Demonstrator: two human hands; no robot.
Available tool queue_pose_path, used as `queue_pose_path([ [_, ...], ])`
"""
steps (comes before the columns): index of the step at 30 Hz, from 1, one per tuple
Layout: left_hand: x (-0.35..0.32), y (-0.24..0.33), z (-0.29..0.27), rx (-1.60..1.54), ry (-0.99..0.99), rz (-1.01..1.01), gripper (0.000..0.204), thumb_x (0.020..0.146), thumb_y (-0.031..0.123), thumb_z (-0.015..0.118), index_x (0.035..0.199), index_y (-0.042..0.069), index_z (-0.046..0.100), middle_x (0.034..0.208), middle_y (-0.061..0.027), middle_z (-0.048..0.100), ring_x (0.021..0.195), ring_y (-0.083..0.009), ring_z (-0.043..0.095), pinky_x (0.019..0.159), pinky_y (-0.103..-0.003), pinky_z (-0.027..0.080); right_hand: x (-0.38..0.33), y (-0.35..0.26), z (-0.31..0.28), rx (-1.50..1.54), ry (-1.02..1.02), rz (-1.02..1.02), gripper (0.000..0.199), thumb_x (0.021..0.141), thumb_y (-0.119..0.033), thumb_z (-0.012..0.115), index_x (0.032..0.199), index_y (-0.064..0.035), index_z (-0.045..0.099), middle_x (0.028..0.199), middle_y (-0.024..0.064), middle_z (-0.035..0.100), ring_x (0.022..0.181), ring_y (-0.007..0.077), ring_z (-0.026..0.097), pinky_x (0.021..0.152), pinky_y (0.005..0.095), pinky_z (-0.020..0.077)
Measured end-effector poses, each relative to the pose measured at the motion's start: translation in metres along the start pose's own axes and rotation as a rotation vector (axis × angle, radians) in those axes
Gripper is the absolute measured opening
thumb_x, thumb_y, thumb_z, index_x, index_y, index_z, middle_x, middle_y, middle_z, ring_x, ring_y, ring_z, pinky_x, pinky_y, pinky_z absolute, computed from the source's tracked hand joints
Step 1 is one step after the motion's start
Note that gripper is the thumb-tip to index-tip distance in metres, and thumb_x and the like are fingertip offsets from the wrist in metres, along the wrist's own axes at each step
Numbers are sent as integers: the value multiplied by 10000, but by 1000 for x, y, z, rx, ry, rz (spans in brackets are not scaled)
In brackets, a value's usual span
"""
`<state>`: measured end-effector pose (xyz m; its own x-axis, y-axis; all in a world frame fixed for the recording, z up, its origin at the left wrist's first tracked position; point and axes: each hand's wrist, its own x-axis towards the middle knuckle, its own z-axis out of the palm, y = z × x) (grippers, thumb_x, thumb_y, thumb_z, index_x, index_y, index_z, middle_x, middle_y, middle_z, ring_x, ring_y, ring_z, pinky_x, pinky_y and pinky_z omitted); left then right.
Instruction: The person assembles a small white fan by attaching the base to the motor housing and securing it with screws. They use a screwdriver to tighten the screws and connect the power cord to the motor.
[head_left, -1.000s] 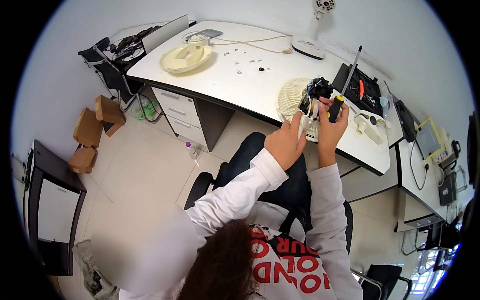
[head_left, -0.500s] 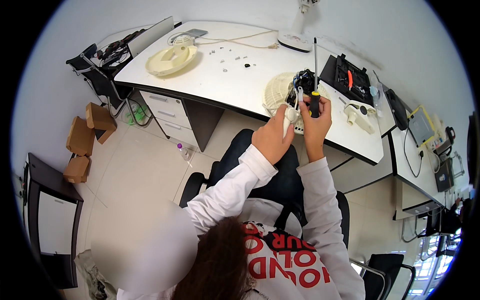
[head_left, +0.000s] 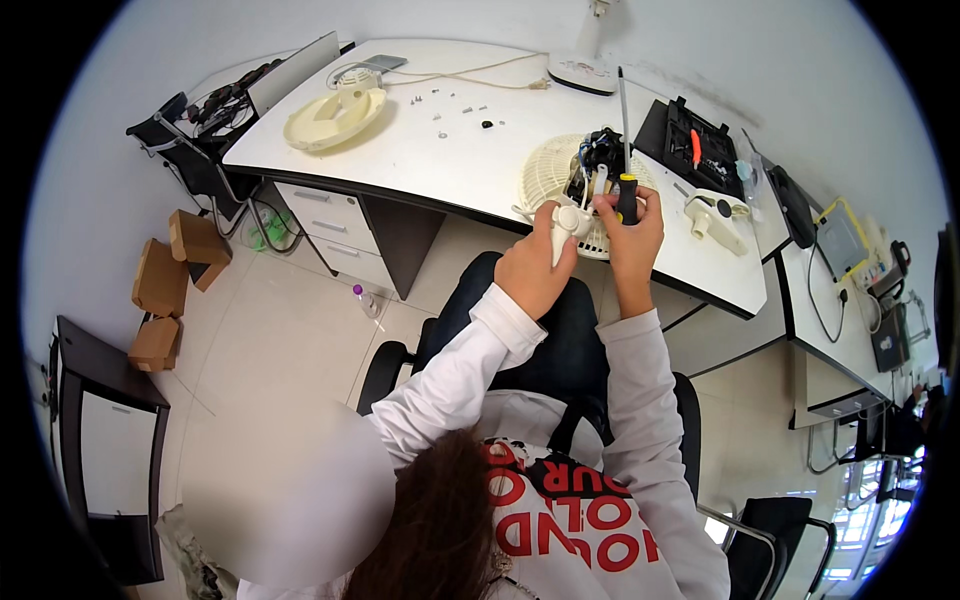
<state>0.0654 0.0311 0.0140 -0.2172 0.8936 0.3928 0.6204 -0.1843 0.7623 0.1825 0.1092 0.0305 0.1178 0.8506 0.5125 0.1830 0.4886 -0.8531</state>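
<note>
My left hand (head_left: 533, 270) is closed around a cream plastic fan part (head_left: 570, 222) with a rounded end. My right hand (head_left: 637, 240) grips a screwdriver (head_left: 627, 200) by its black and yellow handle, the long shaft pointing up and away from me. A small pale strip-like piece (head_left: 600, 180) stands by the right fingertips; whether they touch it I cannot tell. Just beyond both hands, a fan motor (head_left: 603, 150) with dark housing and blue and white wires rests on a round cream fan grille (head_left: 545, 172) at the desk edge.
Screws (head_left: 466, 110) and a small black piece (head_left: 487, 124) lie mid-desk. A cream fan base shell (head_left: 335, 118) is at the left, a cable (head_left: 460, 78) behind. To the right are an open black toolbox (head_left: 705, 150) and a cream housing (head_left: 716, 220).
My left hand and the cream fan part have shifted slightly left, away from my right hand, and the part has turned. The screwdriver stays in my right hand.
</note>
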Motion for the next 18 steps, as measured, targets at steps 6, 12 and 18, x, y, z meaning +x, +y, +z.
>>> queue_pose_path([
  [6,2,-4,1,-87,-8,-3,443,877,271,508,1247,102,331,803,-239,627,739,-441,593,633,-496,458,5,8,-7,18,-19,88,362,719,-141,755,939,-14,498,792,67,670,699,91,602,651,215,457],
  [12,6,-15,6,-260,-35,-8,459,867,321,499,1244,116,338,754,-220,629,722,-437,592,634,-507,451,2,17,-7,154,-41,89,337,718,-132,752,937,-17,522,801,39,659,662,77,572,635,201,444],
  [18,6,-13,2,-329,-96,-38,468,886,330,478,1261,94,324,746,-204,630,723,-420,599,647,-483,448,2,2,-9,185,-73,174,272,740,-132,730,955,-7,618,784,12,635,643,42,541,511,173,405],
])
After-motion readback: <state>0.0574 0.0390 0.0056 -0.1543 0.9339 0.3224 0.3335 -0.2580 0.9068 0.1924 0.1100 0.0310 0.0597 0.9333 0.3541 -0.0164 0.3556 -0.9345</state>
